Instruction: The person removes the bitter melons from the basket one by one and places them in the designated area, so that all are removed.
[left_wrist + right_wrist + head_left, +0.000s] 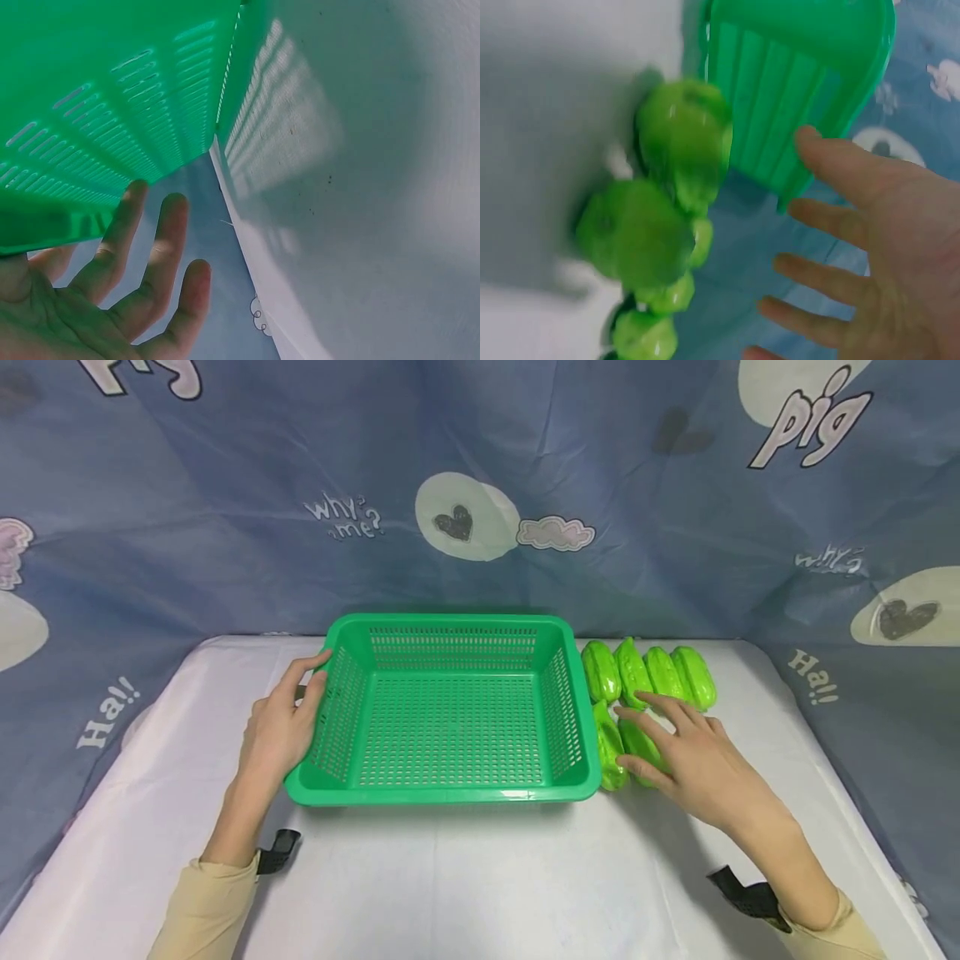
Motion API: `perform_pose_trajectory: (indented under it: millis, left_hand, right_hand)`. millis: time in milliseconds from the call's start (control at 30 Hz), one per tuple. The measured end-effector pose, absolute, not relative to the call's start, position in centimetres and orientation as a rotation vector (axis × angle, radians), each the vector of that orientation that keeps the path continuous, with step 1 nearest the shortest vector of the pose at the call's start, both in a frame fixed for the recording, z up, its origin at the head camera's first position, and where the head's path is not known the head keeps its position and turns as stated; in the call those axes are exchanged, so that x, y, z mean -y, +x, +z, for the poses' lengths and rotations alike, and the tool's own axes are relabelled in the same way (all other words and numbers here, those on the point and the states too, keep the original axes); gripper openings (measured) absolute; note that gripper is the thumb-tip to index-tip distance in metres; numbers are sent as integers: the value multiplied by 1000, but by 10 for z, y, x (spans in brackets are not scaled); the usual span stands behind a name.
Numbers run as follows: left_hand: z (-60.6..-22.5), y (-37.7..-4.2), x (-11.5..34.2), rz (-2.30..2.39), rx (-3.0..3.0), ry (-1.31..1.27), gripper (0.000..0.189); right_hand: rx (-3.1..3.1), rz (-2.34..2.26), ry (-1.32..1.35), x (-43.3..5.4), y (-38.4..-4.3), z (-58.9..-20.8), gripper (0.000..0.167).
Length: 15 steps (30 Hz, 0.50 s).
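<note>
A green plastic basket (pixel 450 795) with slotted walls stands on the white table. At its left side, my left hand (pixel 279 727) touches the rim with thumb and index finger; in the left wrist view, the other fingers (pixel 161 251) extend loosely outside the wall. Several glossy, bright green, ridged vegetables (pixel 600 672), perhaps peppers, lie in two rows against the basket's right side. Over the nearer row hovers my right hand (pixel 701 760), fingers spread and nothing held. It partly hides one vegetable (pixel 637 745). The right wrist view shows a gap between that hand (pixel 885 247) and the blurred vegetables (pixel 686 139).
A blue printed cloth (pixel 480 585) hangs behind the table and along both sides. White cover (pixel 435 877) spreads over the tabletop in front of the basket. Black straps (pixel 750 897) are on both wrists.
</note>
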State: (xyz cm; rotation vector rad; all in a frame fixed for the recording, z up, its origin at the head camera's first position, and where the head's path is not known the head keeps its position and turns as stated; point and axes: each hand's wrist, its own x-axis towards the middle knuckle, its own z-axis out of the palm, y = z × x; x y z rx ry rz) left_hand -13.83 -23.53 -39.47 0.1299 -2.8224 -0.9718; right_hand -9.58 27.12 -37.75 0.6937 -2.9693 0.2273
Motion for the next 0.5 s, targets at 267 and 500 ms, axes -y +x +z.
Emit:
perform_pose_trajectory:
  millis: [267, 500]
  left_hand:
    - [-400, -139, 238, -1024, 2734, 165, 54]
    - [-406, -141, 239, -1180, 2510, 171, 49]
  right_hand:
    - [2957, 293, 424, -319, -117, -376, 69]
    - [2986, 299, 286, -368, -136, -386, 78]
